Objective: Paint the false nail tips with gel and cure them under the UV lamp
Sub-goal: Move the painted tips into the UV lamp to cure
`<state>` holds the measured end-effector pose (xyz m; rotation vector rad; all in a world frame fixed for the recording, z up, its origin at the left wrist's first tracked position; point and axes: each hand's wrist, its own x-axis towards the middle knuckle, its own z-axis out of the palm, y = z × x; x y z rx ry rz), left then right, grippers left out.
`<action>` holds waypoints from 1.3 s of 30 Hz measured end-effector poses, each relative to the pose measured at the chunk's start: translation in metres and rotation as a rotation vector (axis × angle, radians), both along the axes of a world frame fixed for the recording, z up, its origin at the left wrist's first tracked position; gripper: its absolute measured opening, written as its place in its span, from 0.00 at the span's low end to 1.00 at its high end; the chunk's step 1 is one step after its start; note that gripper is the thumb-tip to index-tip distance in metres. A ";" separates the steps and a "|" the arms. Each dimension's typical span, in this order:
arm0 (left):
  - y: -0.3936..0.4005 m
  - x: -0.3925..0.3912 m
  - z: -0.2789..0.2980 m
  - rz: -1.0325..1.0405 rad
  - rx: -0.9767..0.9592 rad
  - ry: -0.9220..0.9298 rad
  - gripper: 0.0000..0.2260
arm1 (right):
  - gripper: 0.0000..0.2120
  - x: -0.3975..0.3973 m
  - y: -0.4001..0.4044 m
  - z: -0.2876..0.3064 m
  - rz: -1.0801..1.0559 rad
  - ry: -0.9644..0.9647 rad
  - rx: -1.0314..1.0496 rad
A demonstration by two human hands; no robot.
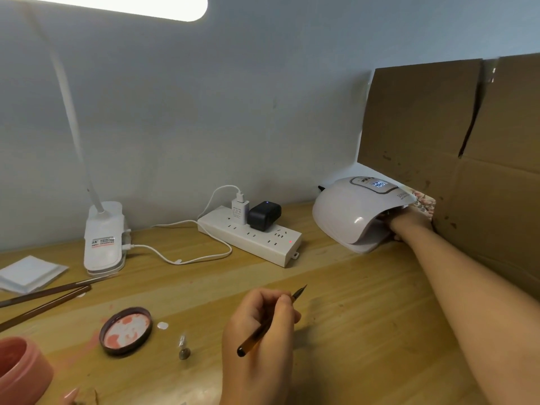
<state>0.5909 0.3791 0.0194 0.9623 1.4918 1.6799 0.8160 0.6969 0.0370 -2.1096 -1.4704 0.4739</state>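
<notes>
The white UV lamp stands at the back right of the wooden desk, its display lit. My right hand reaches into its opening; the fingers are hidden inside. My left hand rests at the front centre and grips a thin amber-handled brush, tip pointing up and right. A dark lid smeared with pink gel lies to the left, with a small white nail tip beside it. A clear tip on a small stand stands nearby. A pink jar sits at the front left.
A white power strip with two plugged chargers and a cable lies at the back centre. A clip desk lamp stands at the left. White pads and two brown brushes lie far left. Cardboard walls the right side.
</notes>
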 end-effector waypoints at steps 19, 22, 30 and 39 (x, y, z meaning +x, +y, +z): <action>0.001 -0.001 -0.003 0.010 0.008 -0.018 0.09 | 0.03 -0.003 -0.050 0.008 0.274 0.236 -0.113; 0.000 0.000 -0.002 0.018 0.020 -0.001 0.09 | 0.03 -0.004 -0.060 0.001 0.306 0.244 -0.083; 0.002 0.000 -0.006 0.012 0.026 -0.014 0.10 | 0.04 0.007 -0.064 0.002 0.283 0.176 0.076; 0.000 0.000 -0.003 0.010 0.022 0.003 0.09 | 0.06 -0.006 -0.050 -0.002 0.347 0.305 0.234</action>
